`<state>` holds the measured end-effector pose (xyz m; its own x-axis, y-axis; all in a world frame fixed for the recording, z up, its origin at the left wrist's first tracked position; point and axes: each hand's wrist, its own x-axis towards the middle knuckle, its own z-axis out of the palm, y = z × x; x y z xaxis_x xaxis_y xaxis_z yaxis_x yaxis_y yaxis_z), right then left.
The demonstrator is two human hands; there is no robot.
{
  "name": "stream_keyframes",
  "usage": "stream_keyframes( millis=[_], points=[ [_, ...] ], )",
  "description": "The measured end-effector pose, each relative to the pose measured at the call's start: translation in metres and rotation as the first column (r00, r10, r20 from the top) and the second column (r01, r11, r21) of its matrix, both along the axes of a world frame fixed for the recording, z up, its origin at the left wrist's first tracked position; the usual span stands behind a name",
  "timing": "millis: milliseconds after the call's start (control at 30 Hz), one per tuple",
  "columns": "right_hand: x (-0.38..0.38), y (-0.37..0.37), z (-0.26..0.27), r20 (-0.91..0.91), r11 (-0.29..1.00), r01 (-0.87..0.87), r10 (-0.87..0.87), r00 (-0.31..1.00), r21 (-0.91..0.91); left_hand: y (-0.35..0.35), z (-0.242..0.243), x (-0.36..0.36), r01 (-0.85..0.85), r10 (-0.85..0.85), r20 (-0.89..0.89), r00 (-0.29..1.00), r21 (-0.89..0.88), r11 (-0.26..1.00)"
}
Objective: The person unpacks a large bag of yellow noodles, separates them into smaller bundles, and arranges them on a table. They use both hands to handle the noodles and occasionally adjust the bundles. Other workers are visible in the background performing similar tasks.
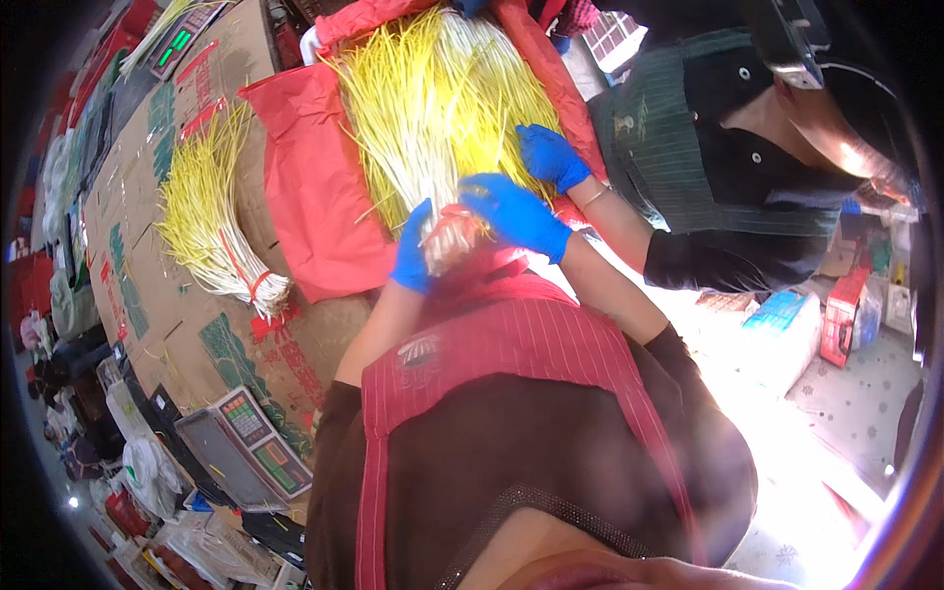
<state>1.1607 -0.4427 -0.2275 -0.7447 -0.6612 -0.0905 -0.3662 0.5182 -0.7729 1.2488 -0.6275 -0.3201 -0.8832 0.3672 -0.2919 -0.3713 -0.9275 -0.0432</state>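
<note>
My left hand [413, 254], in a blue glove, grips the lower left side of a bundle of yellow chives [420, 140]. The pale stem ends point toward my body, and the yellow leaves spread away from me. Around the stems near their base is a red band [459, 217]. My right hand [516, 217], also gloved in blue, is at the right of the band; motion blurs its fingers, so I cannot tell whether they pinch it. Beneath and beyond the bundle, more loose yellow chives [490, 96] lie on red sheeting [317, 177].
A tied chive bundle [214, 221] lies on the cardboard-covered table [140, 243] at left. Digital scales stand near [254, 450] and far [177, 44]. At right, a co-worker's blue-gloved hand [553, 156] touches the loose chives. Boxes and bags [782, 339] sit on the floor beyond.
</note>
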Motion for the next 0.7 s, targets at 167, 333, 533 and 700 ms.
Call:
stream_keyframes(
  millis=[167,333,533,700],
  points=[
    [-0.028,0.035,-0.026,-0.34,0.922,0.32,-0.379,0.861,-0.218,-0.006,-0.007,0.001,-0.01,0.067,-0.255,0.965,0.22,0.975],
    [-0.02,0.005,-0.037,0.602,0.755,0.545,-0.254,0.757,-0.366,-0.007,-0.03,0.001,-0.044,0.142,-0.313,0.939,0.302,0.952],
    [-0.019,-0.028,-0.078,0.605,0.893,0.446,-0.323,0.727,-0.059,-0.028,-0.032,0.013,-0.03,0.052,-0.171,0.984,0.126,0.992],
    [-0.031,-0.025,-0.1,0.52,0.975,0.155,-0.215,0.826,0.158,-0.04,-0.019,0.024,-0.041,0.039,-0.04,0.998,-0.04,0.998]
  ],
)
